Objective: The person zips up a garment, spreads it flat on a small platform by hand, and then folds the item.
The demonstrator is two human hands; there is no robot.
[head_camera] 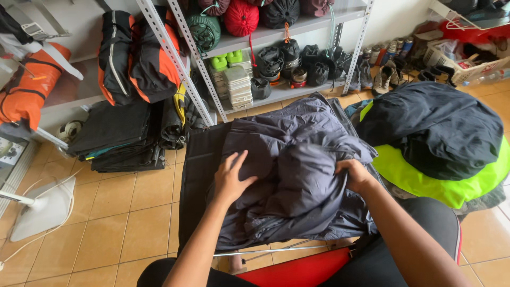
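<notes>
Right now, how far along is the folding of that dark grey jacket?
Partly done: the dark grey jacket lies bunched and half gathered on the black folding table. In hand: the left hand presses it flat while the right hand grips a fold. Left: another dark jacket on neon-green fabric waits alongside.

Stuff sacks (241, 17) are sitting on a shelf (297, 26) at the top. Folded dark mats (119, 135) are lying at left, a fan base (45, 207) lower left, shoes (383, 78) upper right.
</notes>
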